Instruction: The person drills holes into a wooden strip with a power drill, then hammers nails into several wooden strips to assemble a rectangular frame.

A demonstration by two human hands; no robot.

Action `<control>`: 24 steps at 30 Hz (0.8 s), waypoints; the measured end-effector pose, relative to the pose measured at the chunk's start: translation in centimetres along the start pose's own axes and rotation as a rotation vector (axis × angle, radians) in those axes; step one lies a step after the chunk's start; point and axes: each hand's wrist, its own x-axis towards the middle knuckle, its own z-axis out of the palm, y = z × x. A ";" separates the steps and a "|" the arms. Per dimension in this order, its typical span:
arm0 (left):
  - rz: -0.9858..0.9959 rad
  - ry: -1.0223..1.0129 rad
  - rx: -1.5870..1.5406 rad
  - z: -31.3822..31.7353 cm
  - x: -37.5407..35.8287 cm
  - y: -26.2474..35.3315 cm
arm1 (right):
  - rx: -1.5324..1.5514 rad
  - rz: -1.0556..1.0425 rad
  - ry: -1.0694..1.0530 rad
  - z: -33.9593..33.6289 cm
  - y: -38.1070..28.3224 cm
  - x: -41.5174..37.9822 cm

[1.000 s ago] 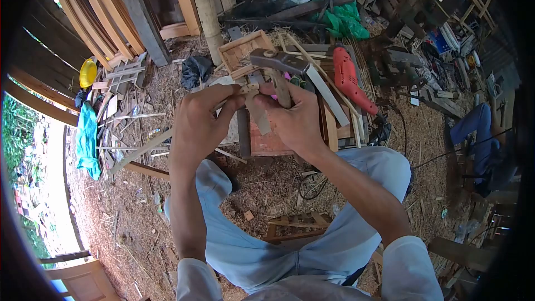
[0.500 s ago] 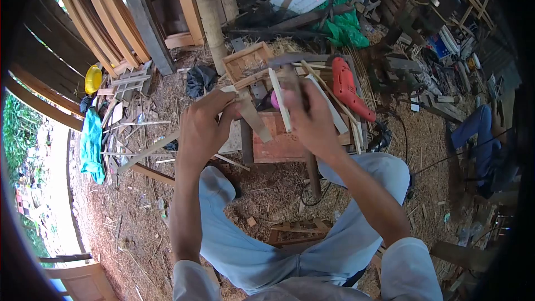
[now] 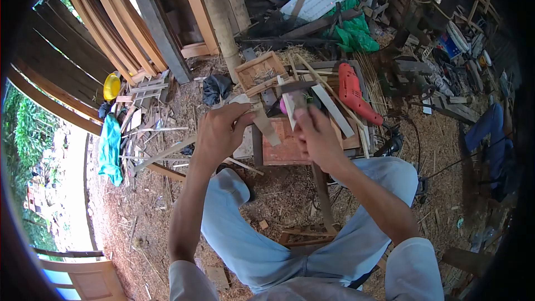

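Between the thumb and fingers of my left hand is a short flat wooden piece, slanting down to the right over a reddish board. My right hand is wrapped round the handle of a hammer, whose dark head lies just above the fingers. A pale wooden strip stands beside the hammer, partly hidden by it; whether my fingers touch it is unclear. Part of a pink round object shows next to the strip. Right of my right hand lies another white strip.
A red power drill lies on the work surface at the right, its cord trailing down. A small wooden frame box sits behind. Wood scraps and shavings cover the ground. A seated person's blue-clad leg shows at the far right.
The view has shifted, so the scene sits further right. The hammer head is now lower, closer to the top of the pale strip. Both hands keep their holds.
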 end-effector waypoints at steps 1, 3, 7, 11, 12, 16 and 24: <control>-0.024 -0.012 -0.012 -0.1 0.0 0.2 | 0.070 0.009 0.081 0.0 -0.2 -0.1; 0.012 0.024 -0.025 0.4 -0.1 -0.2 | 0.013 0.037 0.045 0.1 -0.5 -0.5; 0.038 0.009 -0.053 0.3 0.0 -0.1 | 0.069 0.143 -0.009 0.9 -1.3 -0.9; 0.086 0.058 -0.051 0.3 0.1 -0.8 | 0.079 0.207 -0.151 0.1 -0.3 -0.5; 0.033 0.022 -0.040 0.0 0.0 -0.2 | 0.149 0.172 -0.060 0.0 -0.3 -0.2; 0.023 0.024 -0.046 0.1 -0.4 -0.5 | 0.108 0.185 -0.027 0.3 -0.8 -0.7; 0.044 0.029 -0.026 -0.1 0.0 -0.6 | 0.106 0.232 -0.121 0.5 -1.1 -1.3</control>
